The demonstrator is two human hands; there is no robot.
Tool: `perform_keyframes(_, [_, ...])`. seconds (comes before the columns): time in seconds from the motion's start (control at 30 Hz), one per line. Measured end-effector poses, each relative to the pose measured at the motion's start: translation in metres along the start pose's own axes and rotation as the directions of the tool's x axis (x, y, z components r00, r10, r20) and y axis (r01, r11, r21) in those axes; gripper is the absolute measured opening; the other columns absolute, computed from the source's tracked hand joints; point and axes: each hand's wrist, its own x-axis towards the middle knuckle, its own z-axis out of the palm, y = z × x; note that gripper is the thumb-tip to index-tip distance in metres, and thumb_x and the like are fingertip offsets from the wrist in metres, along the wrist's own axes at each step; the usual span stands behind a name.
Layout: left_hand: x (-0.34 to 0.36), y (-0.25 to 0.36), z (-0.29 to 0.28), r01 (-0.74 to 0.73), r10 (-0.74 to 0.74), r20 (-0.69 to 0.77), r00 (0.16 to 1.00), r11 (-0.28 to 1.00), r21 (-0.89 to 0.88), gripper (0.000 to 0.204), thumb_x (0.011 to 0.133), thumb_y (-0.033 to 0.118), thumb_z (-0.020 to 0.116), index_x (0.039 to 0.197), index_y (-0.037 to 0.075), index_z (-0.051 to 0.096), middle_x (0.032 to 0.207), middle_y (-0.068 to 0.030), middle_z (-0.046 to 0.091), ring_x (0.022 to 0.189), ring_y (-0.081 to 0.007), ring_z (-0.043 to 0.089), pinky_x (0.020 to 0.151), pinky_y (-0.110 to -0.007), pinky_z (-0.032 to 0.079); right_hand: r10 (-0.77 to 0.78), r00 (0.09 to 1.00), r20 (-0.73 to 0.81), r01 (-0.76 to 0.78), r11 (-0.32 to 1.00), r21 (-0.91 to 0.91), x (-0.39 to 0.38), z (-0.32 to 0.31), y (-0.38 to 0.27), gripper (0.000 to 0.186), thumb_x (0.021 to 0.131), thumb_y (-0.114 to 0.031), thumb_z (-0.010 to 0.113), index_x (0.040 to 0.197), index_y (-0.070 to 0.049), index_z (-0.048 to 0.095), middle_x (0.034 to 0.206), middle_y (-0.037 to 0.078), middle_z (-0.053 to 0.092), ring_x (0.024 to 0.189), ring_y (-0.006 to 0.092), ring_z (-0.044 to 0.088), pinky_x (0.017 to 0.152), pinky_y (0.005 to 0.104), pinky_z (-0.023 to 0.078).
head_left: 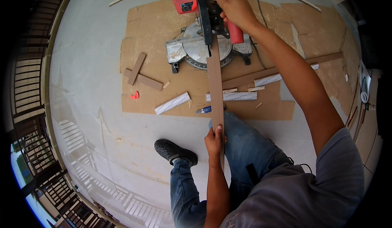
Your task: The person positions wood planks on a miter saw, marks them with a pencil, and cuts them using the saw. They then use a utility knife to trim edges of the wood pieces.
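Observation:
My left hand (214,140) is closed round the near part of a long brown wooden board (216,85), thumb on top. The board runs away from me, and its far end lies on the round base of a miter saw (192,50), beside the blade. At the saw's top right, my right hand (237,8) is wrapped round the red handle (235,32). The saw's black guard and red motor housing (184,2) are to the left of that hand. The dark saw head hides part of the board's far end.
Flat cardboard (159,28) lies under the saw. On it are two crossed brown offcuts (138,68), white-wrapped pieces (172,103), a blue utility knife (204,110), a red scrap (135,95) and another long board (249,77). A cord (259,7) runs behind; a railing (30,73) stands left.

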Motion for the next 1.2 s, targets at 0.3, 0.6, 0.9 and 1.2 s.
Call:
perform_keyframes(0.3, [0.001,0.008,0.001,-0.013,0.014,-0.016,1.000,0.998,0.057,0.051,0.103,0.046,0.062,0.098,-0.005,0.067,0.063,-0.0117,0.065,0.053,-0.0175,0.064,0.053,-0.032,0.052,-0.009,1.000,0.005,0.008,1.000,0.014,-0.007,0.000,0.002,0.037,0.098,-0.014,0.060,0.129,-0.008,0.042,0.083,0.015,0.063,0.053,0.0207,0.063,0.044,0.0368,0.053])
perform_keyframes(0.6, [0.004,0.007,0.002,0.009,-0.007,-0.030,1.000,0.997,0.071,0.048,0.103,0.043,0.061,0.094,-0.003,0.068,0.062,-0.0123,0.067,0.054,-0.0200,0.068,0.055,-0.034,0.053,-0.059,0.998,-0.019,0.060,0.998,0.025,-0.013,0.004,0.011,0.037,0.098,-0.013,0.060,0.130,-0.007,0.041,0.088,0.015,0.064,0.054,0.0197,0.063,0.046,0.0363,0.053])
perform_keyframes(0.9, [0.006,0.003,0.000,-0.018,0.022,-0.040,0.999,0.996,0.087,0.052,0.103,0.048,0.061,0.093,-0.003,0.068,0.062,-0.0126,0.067,0.053,-0.0204,0.068,0.054,-0.035,0.053,-0.064,0.998,0.005,0.064,0.997,0.043,-0.017,0.005,0.015,0.038,0.099,-0.013,0.059,0.131,-0.007,0.041,0.090,0.013,0.065,0.055,0.0189,0.063,0.046,0.0356,0.053])
perform_keyframes(1.2, [0.010,0.000,0.003,-0.020,0.022,-0.045,0.999,0.999,0.040,0.054,0.101,0.050,0.063,0.090,-0.003,0.065,0.061,-0.0117,0.065,0.052,-0.0190,0.066,0.052,-0.033,0.052,-0.029,0.999,-0.012,0.029,1.000,-0.009,-0.016,0.003,0.005,0.033,0.098,-0.014,0.059,0.126,-0.007,0.042,0.084,0.016,0.064,0.054,0.0220,0.063,0.046,0.0374,0.053])
